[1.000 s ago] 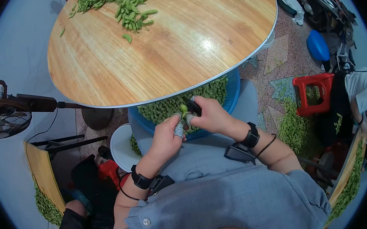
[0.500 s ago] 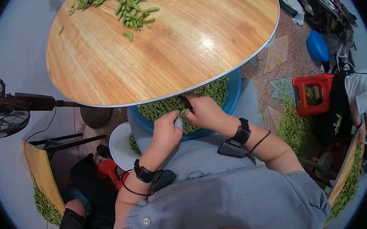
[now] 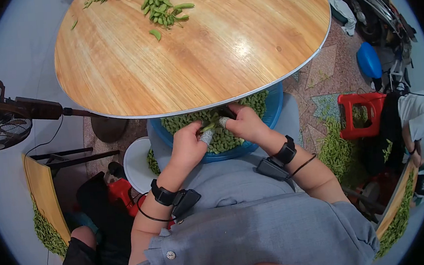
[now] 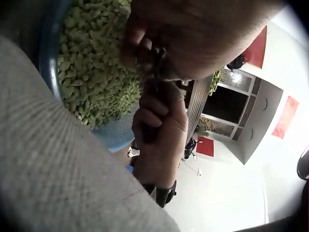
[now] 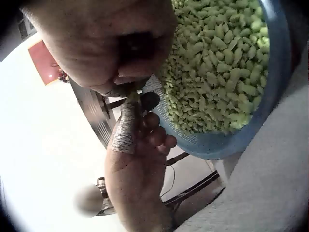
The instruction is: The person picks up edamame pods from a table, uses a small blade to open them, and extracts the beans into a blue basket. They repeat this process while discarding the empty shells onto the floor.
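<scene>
In the head view my left hand (image 3: pixel 187 145) pinches a green soybean pod (image 3: pixel 207 128) between thumb and fingers. Pale grey tape (image 5: pixel 124 126) wraps the left thumb. My right hand (image 3: pixel 249 125) grips a black-handled tool (image 3: pixel 227 112), mostly hidden by the palm; its kind I cannot tell. The right thumb is taped too, and the two hands nearly meet over a blue basin (image 3: pixel 276 111). Below them, many pods (image 5: pixel 217 63) fill the basin. The left wrist view shows the right hand (image 4: pixel 161 145) with fingers curled in, close beside the left one.
A round wooden table (image 3: pixel 206 63) overhangs the basin, with a heap of pods (image 3: pixel 165 9) at its far side. A white bucket (image 3: pixel 137 163) stands at left, near a fan (image 3: pixel 4 121). Pods (image 3: pixel 335 150) lie on the floor at right beside a red stool (image 3: pixel 362 115).
The hands come close together half a second ago, then move slightly apart. A pod now shows at the left fingertips; one second ago a bright green pod stood up between the hands. The view shifts slightly.
</scene>
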The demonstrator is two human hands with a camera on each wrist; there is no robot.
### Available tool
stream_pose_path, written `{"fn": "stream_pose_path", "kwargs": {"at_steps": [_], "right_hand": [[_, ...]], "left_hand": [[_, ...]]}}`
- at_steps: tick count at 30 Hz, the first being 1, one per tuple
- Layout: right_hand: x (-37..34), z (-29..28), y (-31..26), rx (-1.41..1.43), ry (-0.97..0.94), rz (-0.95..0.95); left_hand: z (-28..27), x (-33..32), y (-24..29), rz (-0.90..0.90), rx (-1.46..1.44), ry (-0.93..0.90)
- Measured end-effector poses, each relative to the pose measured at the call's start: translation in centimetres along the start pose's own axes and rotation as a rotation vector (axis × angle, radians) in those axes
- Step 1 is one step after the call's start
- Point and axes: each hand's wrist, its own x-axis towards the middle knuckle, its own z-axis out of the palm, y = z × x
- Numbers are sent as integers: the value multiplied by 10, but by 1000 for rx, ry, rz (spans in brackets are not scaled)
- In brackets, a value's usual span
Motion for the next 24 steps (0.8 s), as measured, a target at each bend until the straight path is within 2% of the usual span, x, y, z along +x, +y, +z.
{"fn": "stream_pose_path", "kwargs": {"at_steps": [2,3,4,5,6,8,12,13,14,15,16,18,22,24], "right_hand": [[-2,-4,-3,94,-40,68],[-3,-5,-4,190,-76,138],[-4,-4,-3,188,-78,139],[-6,-3,-2,101,-62,38],[-8,-2,-1,13,-47,-64],[-12,-4,0,-52,-83,-102],[-17,-5,5,-192,-107,-154],[-17,-5,2,-196,-116,-153],[-19,-5,-4,-22,-133,52],[-20,-4,-7,153,-146,259],[-19,-3,-3,150,-146,260],[-17,-1,6,386,-146,352],[-19,3,3,488,-105,501],[-20,7,4,220,-58,375]], "left_hand": [[4,2,-3,-137,-671,-75],[2,1,1,-139,-672,-73],[-1,-1,7,-271,-804,-92],[-4,-1,12,-403,-935,-112],[-6,-1,8,-403,-941,-111],[-14,-1,-2,-455,-1111,-335],[-14,-8,10,-465,-1051,-347],[-11,-8,12,-399,-923,-329],[-9,-9,14,-333,-793,-312],[-6,-10,15,-334,-797,-309],[-3,-13,15,-196,-628,-258],[4,-11,4,58,-318,-160],[1,-13,3,75,-347,-203],[0,-14,4,-198,-625,-263]]}}
